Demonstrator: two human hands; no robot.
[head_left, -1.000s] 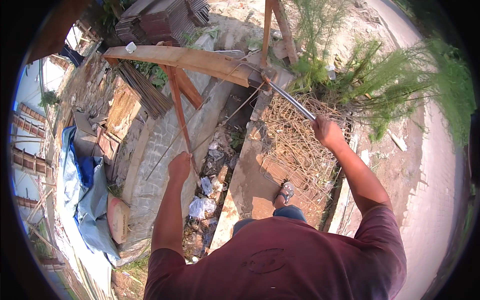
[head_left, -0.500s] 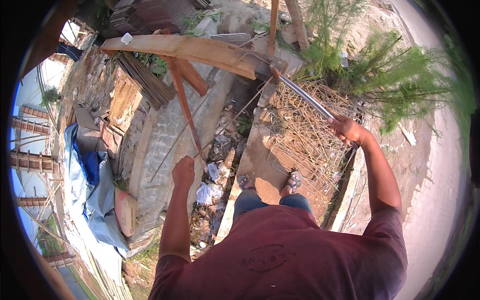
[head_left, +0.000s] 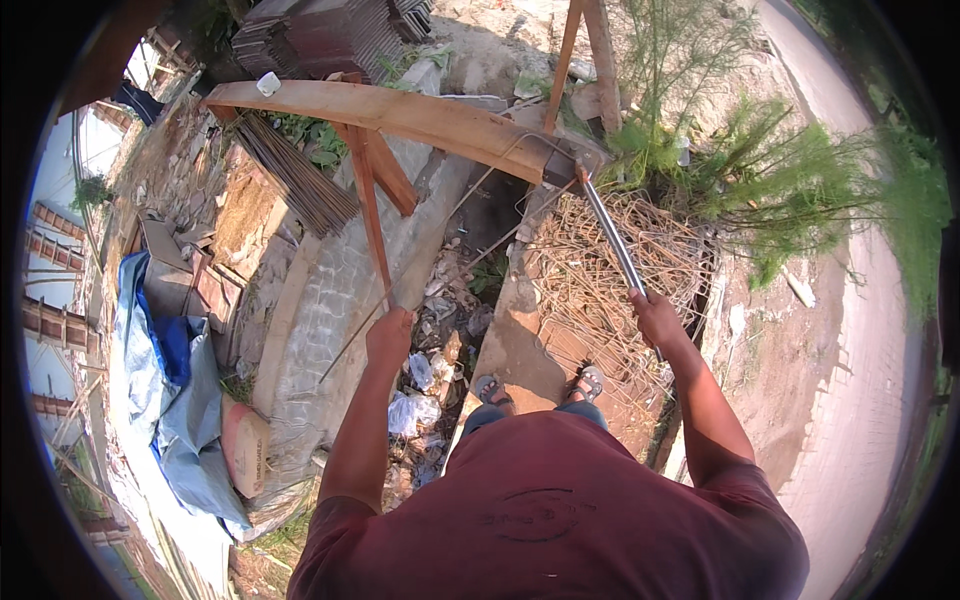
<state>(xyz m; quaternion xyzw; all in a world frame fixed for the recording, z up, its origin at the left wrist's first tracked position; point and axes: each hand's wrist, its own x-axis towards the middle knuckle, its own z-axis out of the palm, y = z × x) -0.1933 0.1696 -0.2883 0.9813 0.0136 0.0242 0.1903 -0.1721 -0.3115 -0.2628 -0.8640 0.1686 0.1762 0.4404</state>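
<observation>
Your thin rod point(head_left: 511, 236) lies at the end of the wooden beam point(head_left: 380, 108), already bent there but apparently unfinished.
Your left hand point(head_left: 389, 338) looks closed around one length of it, while your right hand point(head_left: 657, 318) grips the metal bar point(head_left: 612, 232), its far tip at the beam's end. Bent rods point(head_left: 610, 270) lie piled nearby; a bundle of straight rods point(head_left: 295, 175) looks unworked.

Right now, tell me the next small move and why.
Probably draw the metal bar slightly toward the body with the right hand: that hand grips it near its lower end, its far end appears to meet the thin rod by the wooden beam's end, and the left hand holds the rod.
</observation>
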